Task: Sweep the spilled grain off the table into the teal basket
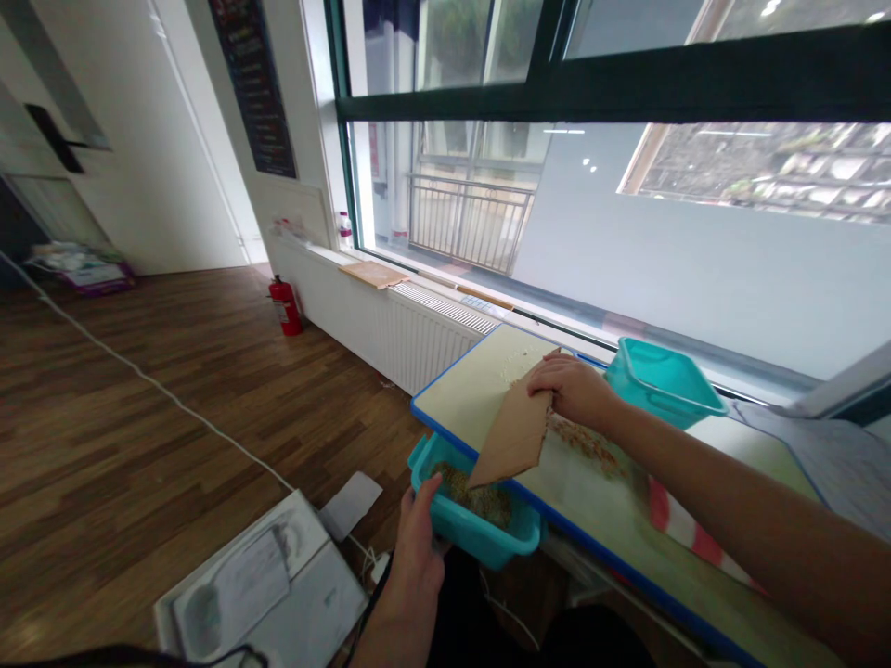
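A wooden floor (174, 390) stretches away on my left, and a large window (445, 111) runs along the far side, with a white radiator (424, 325) beneath it and a red fire extinguisher (285, 304) standing at its left end. My desk (473, 390) sits against the window, its pale top edged in blue. My left hand (418, 557) is closed around the near side of a teal tub (473, 538), which sits at the desk's near edge and holds brownish grains (477, 496). My right hand (571, 390) grips a piece of cardboard (515, 431) on the desk, its long axis slanting down and left, its narrow end pointing over the tub. More grains (585, 445) lie scattered on the desk behind it, and a second teal tub (661, 380) stands to the far right.
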Action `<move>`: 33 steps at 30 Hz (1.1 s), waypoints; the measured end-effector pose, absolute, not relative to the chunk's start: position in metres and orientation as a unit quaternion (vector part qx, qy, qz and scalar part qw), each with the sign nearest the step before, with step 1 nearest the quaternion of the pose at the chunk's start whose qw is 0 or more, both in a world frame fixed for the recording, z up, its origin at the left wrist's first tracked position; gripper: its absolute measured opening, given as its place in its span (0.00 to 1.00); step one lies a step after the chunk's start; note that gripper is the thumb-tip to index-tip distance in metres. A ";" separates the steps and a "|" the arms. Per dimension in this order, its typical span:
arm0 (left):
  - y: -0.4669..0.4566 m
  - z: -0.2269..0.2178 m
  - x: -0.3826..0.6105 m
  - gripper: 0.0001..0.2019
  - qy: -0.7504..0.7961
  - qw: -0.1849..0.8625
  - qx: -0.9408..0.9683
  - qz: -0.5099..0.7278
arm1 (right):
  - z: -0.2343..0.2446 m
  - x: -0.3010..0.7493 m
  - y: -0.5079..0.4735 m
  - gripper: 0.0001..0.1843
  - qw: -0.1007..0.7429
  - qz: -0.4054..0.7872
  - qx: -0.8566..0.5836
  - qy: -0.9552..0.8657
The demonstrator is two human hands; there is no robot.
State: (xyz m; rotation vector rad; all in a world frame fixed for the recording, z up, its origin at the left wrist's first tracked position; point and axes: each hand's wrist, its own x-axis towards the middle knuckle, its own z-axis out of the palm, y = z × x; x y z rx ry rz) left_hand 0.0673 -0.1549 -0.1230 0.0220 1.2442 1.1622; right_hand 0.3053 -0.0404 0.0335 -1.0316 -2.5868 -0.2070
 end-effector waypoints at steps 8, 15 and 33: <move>-0.179 -0.115 0.081 0.26 0.551 0.641 0.014 0.534 | 0.044 0.301 -0.088 0.19 0.165 -0.147 -0.461 -0.860; -0.197 -0.115 0.090 0.26 0.524 0.674 0.021 0.520 | 0.054 0.288 -0.140 0.16 0.124 -0.161 -0.545 -0.813; -0.202 -0.107 0.097 0.27 0.520 0.692 0.039 0.499 | 0.053 0.255 -0.185 0.20 0.007 -0.105 -0.567 -0.817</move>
